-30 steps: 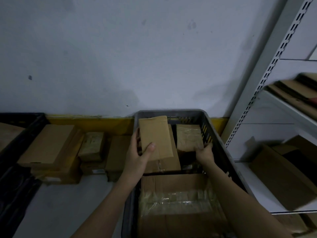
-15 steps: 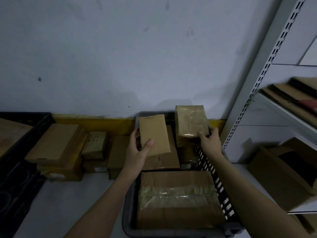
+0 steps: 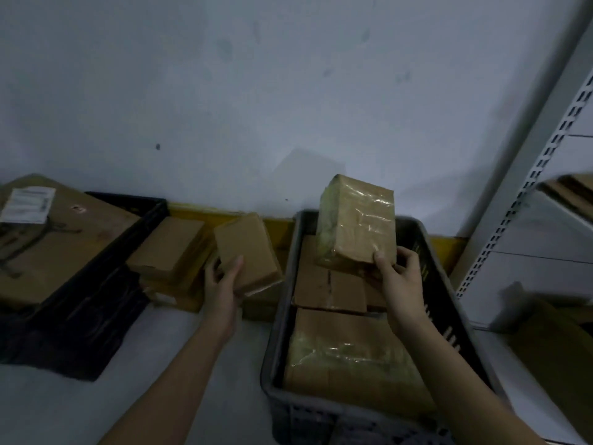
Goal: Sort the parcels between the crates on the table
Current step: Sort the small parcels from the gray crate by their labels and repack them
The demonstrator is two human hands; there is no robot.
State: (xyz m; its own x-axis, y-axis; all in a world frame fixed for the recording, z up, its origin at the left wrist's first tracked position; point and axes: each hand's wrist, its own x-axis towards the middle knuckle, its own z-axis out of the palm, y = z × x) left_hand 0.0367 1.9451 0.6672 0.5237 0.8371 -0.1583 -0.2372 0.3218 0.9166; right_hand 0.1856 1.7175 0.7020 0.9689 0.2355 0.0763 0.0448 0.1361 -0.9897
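The grey crate (image 3: 359,409) at lower right of the frame is packed almost to its rim with cardboard parcels (image 3: 346,358), leaving only slim gaps along its walls. Bare tabletop (image 3: 179,358) lies open in the lower centre, between that crate and the black crate (image 3: 106,284) at left. Stacked boxes (image 3: 167,252) along the yellow strip block the middle back. The shelving upright (image 3: 526,194) closes the right side.
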